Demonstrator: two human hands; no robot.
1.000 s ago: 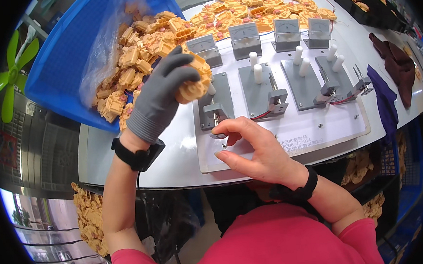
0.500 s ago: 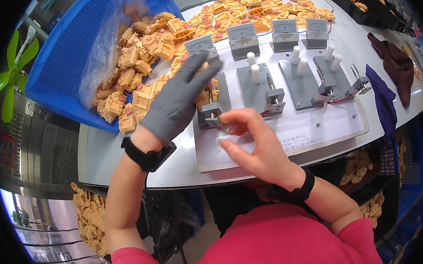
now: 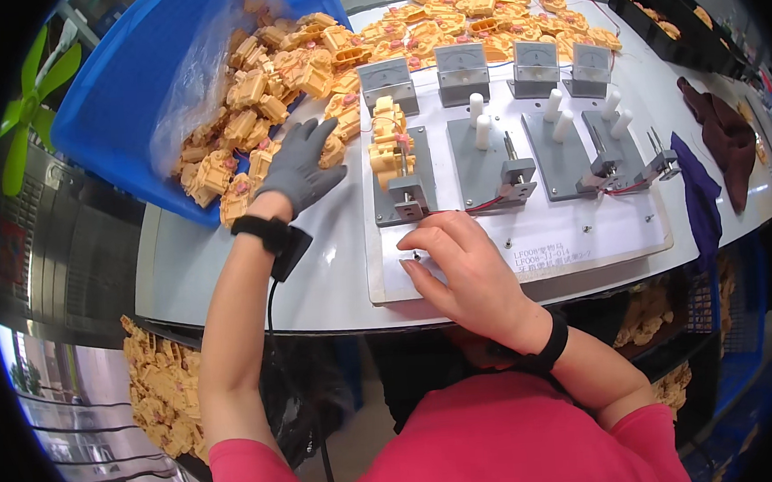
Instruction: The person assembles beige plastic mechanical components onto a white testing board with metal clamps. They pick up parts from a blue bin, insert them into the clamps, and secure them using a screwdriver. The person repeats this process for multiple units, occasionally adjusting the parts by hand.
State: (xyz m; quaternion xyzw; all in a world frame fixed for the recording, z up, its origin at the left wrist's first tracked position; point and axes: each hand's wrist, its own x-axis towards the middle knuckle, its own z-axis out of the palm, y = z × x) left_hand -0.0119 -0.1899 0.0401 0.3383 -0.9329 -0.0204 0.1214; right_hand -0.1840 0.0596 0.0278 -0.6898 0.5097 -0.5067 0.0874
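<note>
My left hand (image 3: 305,168), in a grey glove, is open with fingers spread beside the heap of yellow plastic gearbox-like housings (image 3: 247,130). Its fingertips are next to one loose housing (image 3: 333,152); whether they touch it I cannot tell. One yellow housing (image 3: 389,148) sits on the leftmost grey test fixture (image 3: 415,182), with a metal clamp block (image 3: 408,195) at its near end. My bare right hand (image 3: 472,275) is in front of that fixture. Its thumb and forefinger are apart, on either side of a small toggle switch (image 3: 417,257), and hold nothing.
More grey fixtures with white pegs (image 3: 483,133) stand to the right on a white board (image 3: 582,260). Behind them is a row of panel meters (image 3: 461,64). A blue crate (image 3: 123,133) tips onto the table at left. Dark cloths (image 3: 719,123) and a black tray (image 3: 673,25) lie right.
My left hand has moved left and away from the leftmost fixture to the heap, uncovering the housing there. My right hand has drawn back slightly from the clamp block. The view has shifted a little.
</note>
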